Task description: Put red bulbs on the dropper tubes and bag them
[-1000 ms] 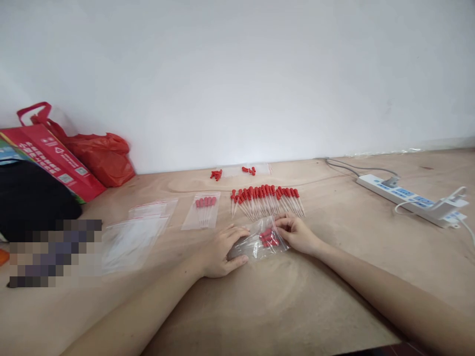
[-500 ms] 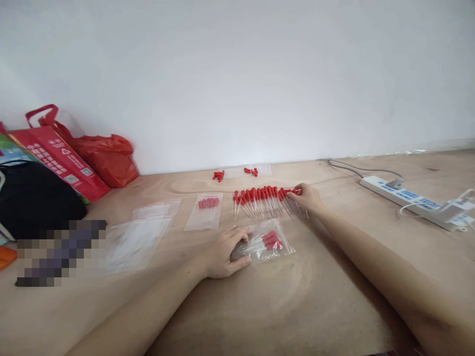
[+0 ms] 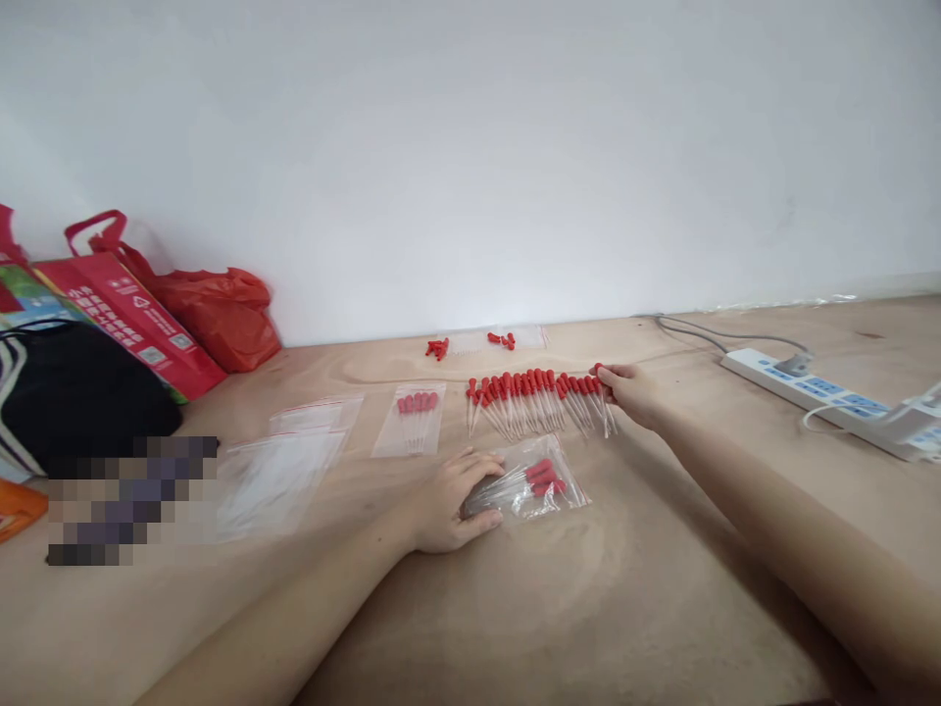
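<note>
My left hand curves round the near-left end of a clear zip bag, thumb and fingers on its edges. Inside that bag lie several glass droppers with red rubber bulbs. At the right end of a row of loose droppers, my right hand pinches one dropper by its red bulb. The row lies with bulbs toward the wall and glass tips toward me. Left of it, another zip bag holds several droppers in a neat line.
Flat clear bags lie to the left. Loose red bulbs and a further bag with bulbs on it lie near the wall. A power strip with cables stands right; a red bag and black bag stand left.
My right hand has moved slightly right, to the row's end, and now pinches a dropper bulb there. My left hand stays at the bag. The view has shifted a little.
</note>
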The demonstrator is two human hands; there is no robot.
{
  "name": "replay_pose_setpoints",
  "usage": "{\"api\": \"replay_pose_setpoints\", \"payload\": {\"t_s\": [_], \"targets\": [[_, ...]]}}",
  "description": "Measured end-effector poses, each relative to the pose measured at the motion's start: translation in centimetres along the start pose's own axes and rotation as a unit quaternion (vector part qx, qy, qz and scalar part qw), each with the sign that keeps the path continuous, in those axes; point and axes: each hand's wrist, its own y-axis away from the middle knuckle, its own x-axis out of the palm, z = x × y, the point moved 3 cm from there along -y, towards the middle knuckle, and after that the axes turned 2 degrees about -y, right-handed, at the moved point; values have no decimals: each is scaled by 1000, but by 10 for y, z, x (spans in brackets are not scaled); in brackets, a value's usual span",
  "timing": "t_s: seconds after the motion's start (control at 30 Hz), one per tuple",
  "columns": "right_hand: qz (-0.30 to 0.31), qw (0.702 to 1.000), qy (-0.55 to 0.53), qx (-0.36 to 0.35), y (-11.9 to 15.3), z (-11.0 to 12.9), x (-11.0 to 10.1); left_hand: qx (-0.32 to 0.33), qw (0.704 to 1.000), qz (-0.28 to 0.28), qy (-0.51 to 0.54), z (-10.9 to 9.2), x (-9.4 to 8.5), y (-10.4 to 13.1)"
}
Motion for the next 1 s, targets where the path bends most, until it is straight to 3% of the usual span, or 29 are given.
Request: {"api": "replay_pose_setpoints", "payload": {"t_s": [0.1, 0.2, 0.33, 0.5, 0.6, 0.7, 0.83, 1.0], "targets": [[33, 983, -179, 15, 22, -4, -1, -5, 1000, -1, -4, -1, -1, -1], [29, 930, -363, 49, 43, -10, 5, -8, 1000, 1, -9, -2, -2, -1], [-7, 910, -408, 70, 58, -17, 15, -3, 1000, 1, -11, -1, -1, -1], [-4, 888, -449, 96, 70, -7, 26, -1, 1000, 1, -12, 0, 1, -1], [4, 881, -457, 119, 80, 4, 32, -6, 1000, -3, -14, -1, 0, -1], [56, 897, -425, 110, 90, 15, 39, -13, 1000, -4, -20, -2, -1, -1], [148, 939, -309, 34, 97, 21, 43, -12, 1000, -8, -24, -1, -1, -1], [195, 965, -168, -53, 95, 16, 46, -8, 1000, -9, -20, -1, 0, -1]]}}
